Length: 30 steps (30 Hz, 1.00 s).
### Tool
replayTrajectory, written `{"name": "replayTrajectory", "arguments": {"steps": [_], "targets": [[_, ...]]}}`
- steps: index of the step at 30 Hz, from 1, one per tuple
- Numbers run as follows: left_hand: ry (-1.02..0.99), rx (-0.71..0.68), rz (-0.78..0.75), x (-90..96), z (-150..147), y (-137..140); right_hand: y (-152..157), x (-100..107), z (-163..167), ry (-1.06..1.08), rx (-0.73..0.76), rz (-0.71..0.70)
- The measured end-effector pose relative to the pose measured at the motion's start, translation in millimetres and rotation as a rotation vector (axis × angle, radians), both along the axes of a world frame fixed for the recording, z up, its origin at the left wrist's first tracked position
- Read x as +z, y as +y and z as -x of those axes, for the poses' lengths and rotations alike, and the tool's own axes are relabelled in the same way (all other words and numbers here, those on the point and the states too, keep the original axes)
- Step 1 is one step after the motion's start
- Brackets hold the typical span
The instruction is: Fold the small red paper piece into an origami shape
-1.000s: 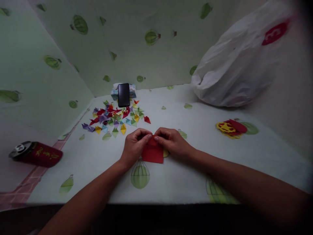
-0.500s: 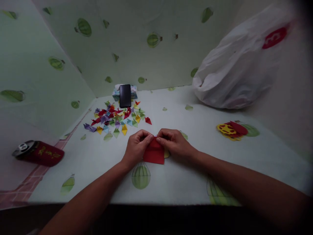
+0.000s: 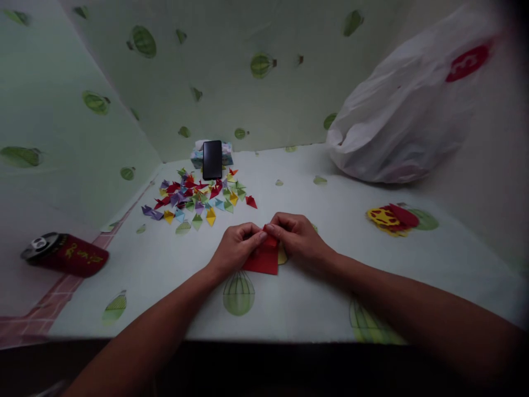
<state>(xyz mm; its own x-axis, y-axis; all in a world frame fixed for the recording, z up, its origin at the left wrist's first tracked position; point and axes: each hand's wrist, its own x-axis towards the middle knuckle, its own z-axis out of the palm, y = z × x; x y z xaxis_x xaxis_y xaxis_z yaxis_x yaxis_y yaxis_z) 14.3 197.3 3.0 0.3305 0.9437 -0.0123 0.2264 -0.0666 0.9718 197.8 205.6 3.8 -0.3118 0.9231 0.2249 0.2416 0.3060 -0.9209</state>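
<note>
Red paper (image 3: 264, 262) lies at the middle of the table near the front, its lower edge flat. At its top, a small folded part stands up between my two hands. My left hand (image 3: 236, 246) is closed, with thumb and fingers pinching the paper's upper left. My right hand (image 3: 303, 238) pinches the upper right corner, its thumb close to the left thumb. A yellow patch (image 3: 282, 256) peeks out beside the red paper under my right hand. Whether the pinched fold and the flat red part are one sheet, I cannot tell.
Several small folded paper cranes (image 3: 197, 207) in many colours are spread at the back left. Behind them a phone (image 3: 212, 160) leans on a tissue box (image 3: 227, 154). A red can (image 3: 78, 256) stands left. A white plastic bag (image 3: 384, 121) and yellow-red cutouts (image 3: 384, 217) are right.
Both hands have shifted slightly at the paper's top edge. My right fingers have risen a little and the left hand sits slightly lower. A red fold now shows raised between the thumbs.
</note>
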Motion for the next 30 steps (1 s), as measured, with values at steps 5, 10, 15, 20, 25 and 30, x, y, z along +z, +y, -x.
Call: {"name": "replayTrajectory", "arguments": {"steps": [5,10,15,20,25,30], "targets": [[0.064,0.009,-0.098,2.0,1.5,-0.7,3.2,-1.3,0.0,0.017,0.017,0.018],[0.101,-0.012,-0.110,2.9,1.9,-0.2,3.2,1.2,-0.3,-0.028,0.042,0.013],[0.018,0.036,-0.014,0.8,0.8,0.7,3.3,-2.0,0.9,0.053,0.025,0.148],[-0.034,0.063,-0.013,-2.9,1.4,2.0,3.5,-6.3,2.2,0.114,0.006,0.194],[-0.007,0.110,-0.088,-3.2,4.2,4.6,2.1,-5.4,2.8,0.171,0.058,0.329],[-0.036,0.126,-0.058,-4.8,3.6,4.5,2.0,-4.4,2.0,0.176,0.056,0.317]]}}
